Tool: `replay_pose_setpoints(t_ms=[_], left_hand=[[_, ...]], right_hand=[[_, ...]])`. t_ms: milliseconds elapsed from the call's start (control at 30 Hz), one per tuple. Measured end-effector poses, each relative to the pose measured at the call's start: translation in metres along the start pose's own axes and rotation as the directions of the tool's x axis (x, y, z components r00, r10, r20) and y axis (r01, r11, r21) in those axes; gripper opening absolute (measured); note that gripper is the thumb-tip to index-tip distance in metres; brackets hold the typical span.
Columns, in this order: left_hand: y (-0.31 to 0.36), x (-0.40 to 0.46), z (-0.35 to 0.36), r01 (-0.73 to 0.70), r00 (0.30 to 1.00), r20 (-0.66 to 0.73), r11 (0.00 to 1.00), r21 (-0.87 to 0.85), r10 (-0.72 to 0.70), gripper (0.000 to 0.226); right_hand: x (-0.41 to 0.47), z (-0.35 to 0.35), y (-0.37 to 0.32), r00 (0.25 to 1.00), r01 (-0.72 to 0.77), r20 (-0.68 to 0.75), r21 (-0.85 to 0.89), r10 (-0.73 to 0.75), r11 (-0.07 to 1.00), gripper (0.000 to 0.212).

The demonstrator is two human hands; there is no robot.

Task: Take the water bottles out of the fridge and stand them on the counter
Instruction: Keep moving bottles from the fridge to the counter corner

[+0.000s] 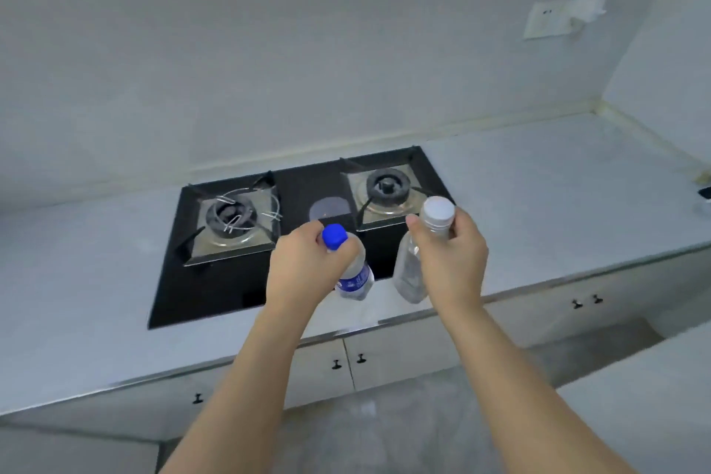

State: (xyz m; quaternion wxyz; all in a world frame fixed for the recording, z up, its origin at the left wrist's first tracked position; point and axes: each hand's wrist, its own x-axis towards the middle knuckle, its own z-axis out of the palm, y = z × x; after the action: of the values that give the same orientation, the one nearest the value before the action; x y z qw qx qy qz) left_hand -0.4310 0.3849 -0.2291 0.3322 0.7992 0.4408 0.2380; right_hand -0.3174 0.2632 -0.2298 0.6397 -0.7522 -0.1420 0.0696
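My left hand (306,265) grips the neck of a clear water bottle with a blue cap and blue label (356,279). My right hand (452,256) holds a second clear bottle with a white cap (409,269) by its neck. Both bottles are upright and low over the front strip of the pale counter (558,204), just in front of the stove. Whether their bases touch the counter I cannot tell. The fridge is out of view.
A black two-burner gas stove (215,292) is set into the counter behind the bottles. White cabinet doors with dark knobs (359,358) run below the counter edge. A wall socket (546,21) sits at upper right, and a dark object (705,192) lies at the far right edge.
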Motion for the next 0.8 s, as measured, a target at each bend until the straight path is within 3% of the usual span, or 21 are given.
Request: replay_pose_setpoints(t_ms=[300, 600, 800], left_hand=[[-0.158, -0.057, -0.187, 0.228, 0.931, -0.306, 0.972, 0.054, -0.201, 0.041], [-0.289, -0.119, -0.342, 0.438, 0.753, -0.530, 0.898, -0.041, -0.391, 0.040], [-0.350, -0.136, -0.404, 0.518, 0.630, -0.608, 0.845, -0.134, -0.482, 0.039]], right_hand=[[-0.135, 0.184, -0.039, 0.908, 0.074, 0.412, 0.007, -0.070, 0.997, 0.034], [-0.289, 0.340, -0.066, 0.699, 0.073, 0.707, 0.080, -0.108, 0.994, 0.027], [-0.352, 0.420, -0.077, 0.567, 0.103, 0.815, 0.079, -0.124, 0.992, 0.028]])
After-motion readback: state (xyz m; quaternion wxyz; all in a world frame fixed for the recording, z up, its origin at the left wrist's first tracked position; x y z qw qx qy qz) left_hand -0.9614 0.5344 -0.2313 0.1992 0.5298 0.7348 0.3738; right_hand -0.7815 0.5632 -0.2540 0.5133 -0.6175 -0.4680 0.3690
